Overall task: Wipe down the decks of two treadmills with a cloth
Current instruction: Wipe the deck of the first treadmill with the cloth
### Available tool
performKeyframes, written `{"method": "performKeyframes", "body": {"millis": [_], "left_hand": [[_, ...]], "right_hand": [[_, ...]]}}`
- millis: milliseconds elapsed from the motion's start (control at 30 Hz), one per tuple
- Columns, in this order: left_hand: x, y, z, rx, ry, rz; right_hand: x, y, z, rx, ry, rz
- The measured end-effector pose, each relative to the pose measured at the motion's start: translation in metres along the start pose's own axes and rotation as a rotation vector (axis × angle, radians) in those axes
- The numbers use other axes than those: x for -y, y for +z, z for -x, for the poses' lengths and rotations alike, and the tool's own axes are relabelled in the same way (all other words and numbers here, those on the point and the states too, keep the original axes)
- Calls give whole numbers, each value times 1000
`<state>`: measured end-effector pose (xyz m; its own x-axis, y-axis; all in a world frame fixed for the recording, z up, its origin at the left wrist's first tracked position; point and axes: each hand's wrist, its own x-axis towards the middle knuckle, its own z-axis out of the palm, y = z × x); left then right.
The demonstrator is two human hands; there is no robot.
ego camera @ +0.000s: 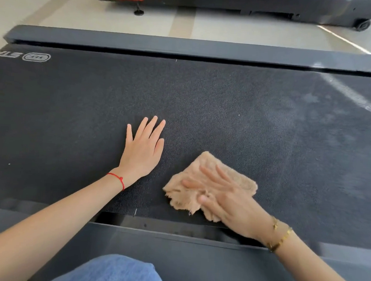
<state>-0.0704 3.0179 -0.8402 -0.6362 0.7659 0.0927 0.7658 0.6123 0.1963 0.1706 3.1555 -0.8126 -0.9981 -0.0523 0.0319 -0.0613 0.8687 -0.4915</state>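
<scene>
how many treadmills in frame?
2. Near treadmill fills the foreground, under both hands and the cloth; second treadmill lies across the floor at top, mostly cut off.

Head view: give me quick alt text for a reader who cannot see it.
The right hand presses a tan cloth flat on the near treadmill's dark belt; the left hand rests open on the belt beside it. A second treadmill stands across the pale floor.
</scene>
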Motion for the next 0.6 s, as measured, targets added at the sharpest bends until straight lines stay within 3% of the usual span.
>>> {"method": "performKeyframes", "body": {"millis": [233, 433, 533, 600], "left_hand": [[-4, -1, 1, 0, -16, 1], [-6, -2, 2, -6, -25, 13], [-6, -2, 2, -6, -31, 13], [-5, -3, 1, 6, -30, 10]], "right_hand": [[4, -2, -29, 21, 60, 281], [22, 25, -19, 37, -99, 263], [12, 18, -28, 11, -121, 280], [-2, 4, -48, -77, -42, 346]]}}
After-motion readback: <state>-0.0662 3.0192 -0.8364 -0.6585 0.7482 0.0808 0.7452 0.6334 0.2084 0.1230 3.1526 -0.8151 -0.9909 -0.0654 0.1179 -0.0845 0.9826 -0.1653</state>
